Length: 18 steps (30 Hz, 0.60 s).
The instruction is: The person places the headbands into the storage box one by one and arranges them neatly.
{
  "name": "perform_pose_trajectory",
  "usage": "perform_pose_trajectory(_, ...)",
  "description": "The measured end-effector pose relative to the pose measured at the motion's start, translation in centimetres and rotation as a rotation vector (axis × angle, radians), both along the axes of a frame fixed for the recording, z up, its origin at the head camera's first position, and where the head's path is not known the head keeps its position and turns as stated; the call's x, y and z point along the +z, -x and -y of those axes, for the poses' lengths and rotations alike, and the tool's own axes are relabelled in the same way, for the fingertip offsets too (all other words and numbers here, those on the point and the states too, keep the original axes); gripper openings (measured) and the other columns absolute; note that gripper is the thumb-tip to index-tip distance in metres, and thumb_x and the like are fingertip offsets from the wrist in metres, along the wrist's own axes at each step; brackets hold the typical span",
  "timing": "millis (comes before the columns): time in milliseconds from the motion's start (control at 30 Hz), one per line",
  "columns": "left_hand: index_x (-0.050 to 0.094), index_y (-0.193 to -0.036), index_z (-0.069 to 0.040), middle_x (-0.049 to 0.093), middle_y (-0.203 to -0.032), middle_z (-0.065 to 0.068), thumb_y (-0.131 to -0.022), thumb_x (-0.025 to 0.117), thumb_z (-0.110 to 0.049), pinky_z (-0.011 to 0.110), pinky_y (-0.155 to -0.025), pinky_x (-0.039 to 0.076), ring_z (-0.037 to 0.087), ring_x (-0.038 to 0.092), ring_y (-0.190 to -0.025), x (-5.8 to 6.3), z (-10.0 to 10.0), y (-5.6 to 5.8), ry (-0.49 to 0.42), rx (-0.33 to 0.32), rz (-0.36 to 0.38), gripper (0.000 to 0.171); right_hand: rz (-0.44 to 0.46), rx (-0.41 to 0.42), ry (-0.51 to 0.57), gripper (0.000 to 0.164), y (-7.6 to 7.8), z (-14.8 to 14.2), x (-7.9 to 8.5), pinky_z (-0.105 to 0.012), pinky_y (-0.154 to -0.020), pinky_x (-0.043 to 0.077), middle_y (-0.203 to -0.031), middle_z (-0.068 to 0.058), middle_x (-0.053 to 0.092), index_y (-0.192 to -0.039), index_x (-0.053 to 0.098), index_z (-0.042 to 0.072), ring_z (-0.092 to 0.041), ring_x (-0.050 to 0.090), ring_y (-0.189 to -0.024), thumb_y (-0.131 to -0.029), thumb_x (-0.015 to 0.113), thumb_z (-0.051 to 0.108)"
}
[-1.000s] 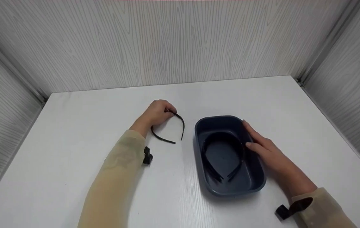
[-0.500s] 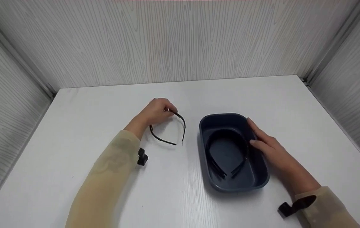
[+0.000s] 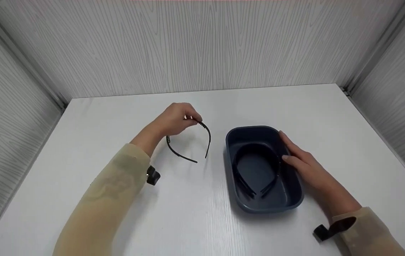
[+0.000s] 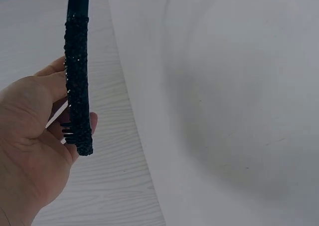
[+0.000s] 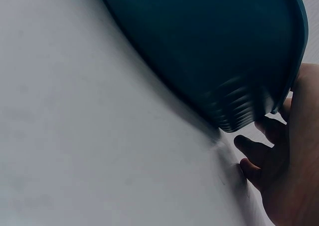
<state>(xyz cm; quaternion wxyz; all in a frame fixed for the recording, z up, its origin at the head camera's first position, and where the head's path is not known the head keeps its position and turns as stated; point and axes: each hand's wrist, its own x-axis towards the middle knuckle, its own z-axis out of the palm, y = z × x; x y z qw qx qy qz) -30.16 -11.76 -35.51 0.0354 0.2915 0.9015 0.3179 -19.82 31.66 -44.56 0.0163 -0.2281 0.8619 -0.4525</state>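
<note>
My left hand [image 3: 177, 119] pinches a thin black headband [image 3: 209, 137] at the top of its arc, and the two ends hang toward me above the table. In the left wrist view the headband [image 4: 77, 66] shows a rough, glittering surface and small comb teeth. A dark blue plastic basin [image 3: 273, 210] stands to its right. Inside lie black headbands [image 3: 246, 185], nested closely; their number is hard to tell. My right hand [image 3: 309, 169] grips the basin's right wall, thumb over the rim; in the right wrist view several fingers lie outside below the rim.
The white table [image 3: 188, 220] is bounded by a pale wood-grain panel [image 3: 202, 46] at the back and similar panels at both sides. A black strap mount [image 3: 152, 175] sits on the left wrist, another [image 3: 321, 233] on the right.
My left hand has risen slightly and moved away from me, lifting the headband off the table. My right hand still holds the basin; its small shift in view matches the camera's movement.
</note>
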Motion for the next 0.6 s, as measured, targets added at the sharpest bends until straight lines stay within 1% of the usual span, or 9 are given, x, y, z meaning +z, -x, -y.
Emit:
perform_pose_trajectory(133, 0.084, -0.112, -0.008, 0.075, -0.115, 0.007, -0.101, 0.071, -0.004, 0.039, -0.093, 0.054, 0.023, 0.067, -0.11, 1.3, -0.5, -0.5, 0.008, -0.033, -0.028, 0.017, 0.011, -0.002, -0.003, 0.063, 0.2, 0.0, -0.1, -0.011, -0.118, 0.018, -0.175, 0.009, 0.02, -0.171, 0.02, 0.031, -0.016, 0.017, -0.16, -0.114, 0.047, 0.022)
perform_pose_trajectory(267, 0.084, -0.111, -0.009, 0.074, -0.114, 0.006, -0.102, 0.071, -0.005, 0.037, -0.093, 0.054, 0.022, 0.068, -0.11, 2.3, -1.5, -0.9, 0.018, -0.07, -0.051, 0.016, 0.019, -0.007, -0.005, 0.063, 0.3, -0.2, -0.2, -0.011, -0.118, 0.018, -0.175, 0.008, 0.02, -0.171, 0.02, 0.032, -0.016, 0.018, -0.16, -0.115, 0.047, 0.022)
perform_pose_trajectory(433, 0.084, -0.112, -0.008, 0.074, -0.114, 0.007, -0.102, 0.071, -0.006, 0.033, -0.092, 0.055, 0.021, 0.068, -0.109, 3.4, -3.5, -1.4, 0.026, -0.13, -0.083, 0.017, 0.004, -0.012, -0.015, 0.063, 0.3, -0.4, -0.3, -0.011, -0.117, 0.019, -0.175, 0.008, 0.021, -0.171, 0.02, 0.028, -0.015, 0.019, -0.159, -0.114, 0.047, 0.022)
perform_pose_trajectory(600, 0.084, -0.112, -0.008, 0.073, -0.113, 0.006, -0.102, 0.071, -0.005, 0.029, -0.091, 0.054, 0.02, 0.069, -0.108, 4.3, -5.8, -1.9, 0.036, -0.198, -0.119, 0.017, 0.013, -0.017, -0.016, 0.063, 0.3, -0.5, -0.4, -0.01, -0.116, 0.019, -0.175, 0.008, 0.021, -0.171, 0.02, 0.029, -0.015, 0.018, -0.159, -0.115, 0.047, 0.024)
